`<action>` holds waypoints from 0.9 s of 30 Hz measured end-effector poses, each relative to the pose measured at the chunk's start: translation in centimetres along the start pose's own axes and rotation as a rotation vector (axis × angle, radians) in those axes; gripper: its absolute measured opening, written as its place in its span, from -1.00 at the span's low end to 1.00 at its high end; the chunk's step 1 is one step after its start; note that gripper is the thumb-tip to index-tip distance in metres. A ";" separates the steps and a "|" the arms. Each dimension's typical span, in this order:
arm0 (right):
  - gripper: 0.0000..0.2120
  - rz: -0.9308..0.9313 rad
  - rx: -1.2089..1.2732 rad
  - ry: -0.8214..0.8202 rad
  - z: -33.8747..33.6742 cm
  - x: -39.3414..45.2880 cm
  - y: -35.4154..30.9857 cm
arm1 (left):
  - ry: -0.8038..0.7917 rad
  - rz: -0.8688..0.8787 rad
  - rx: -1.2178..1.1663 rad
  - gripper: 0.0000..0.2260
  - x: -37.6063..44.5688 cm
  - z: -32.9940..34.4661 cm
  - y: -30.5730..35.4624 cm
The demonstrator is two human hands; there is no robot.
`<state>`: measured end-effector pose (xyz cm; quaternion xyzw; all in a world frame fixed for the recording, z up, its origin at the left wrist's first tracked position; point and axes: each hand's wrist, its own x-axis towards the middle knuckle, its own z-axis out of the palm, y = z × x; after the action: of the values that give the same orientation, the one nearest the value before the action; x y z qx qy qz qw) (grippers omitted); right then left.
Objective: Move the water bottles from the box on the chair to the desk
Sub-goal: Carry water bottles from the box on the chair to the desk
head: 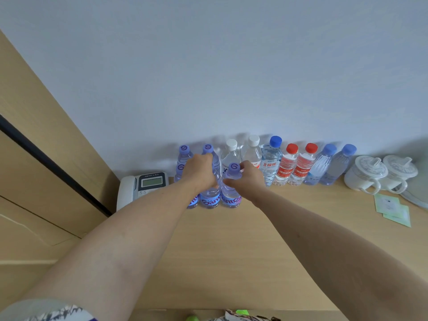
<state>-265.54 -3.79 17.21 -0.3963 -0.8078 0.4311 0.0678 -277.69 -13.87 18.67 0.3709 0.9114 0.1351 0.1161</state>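
Both arms reach over the wooden desk [231,251] toward a cluster of purple-capped water bottles near the wall. My left hand [200,172] grips the upper part of one such bottle [210,200], which stands on the desk; its cap is hidden by the hand. My right hand [246,179] grips the neck of the neighbouring purple-capped bottle [231,195], also standing on the desk. Behind them stand two more purple-capped bottles [184,154]. The box and chair are out of view.
A row of bottles lines the wall: white-capped [231,151], blue-capped [272,158], red-capped [289,163] and light-blue-capped [324,163]. A desk phone [143,184] sits to the left, two lidded white mugs [368,174] and green sachets [393,209] to the right.
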 end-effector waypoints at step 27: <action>-0.27 -0.109 -0.104 0.064 -3.2 -5.0 0.4 | 0.052 0.122 0.118 -0.59 -3.6 -3.5 2.6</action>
<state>-260.48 -5.09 19.99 -0.3683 -0.8469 0.3713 0.0963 -274.60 -15.18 23.25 0.4285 0.8962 0.0976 0.0617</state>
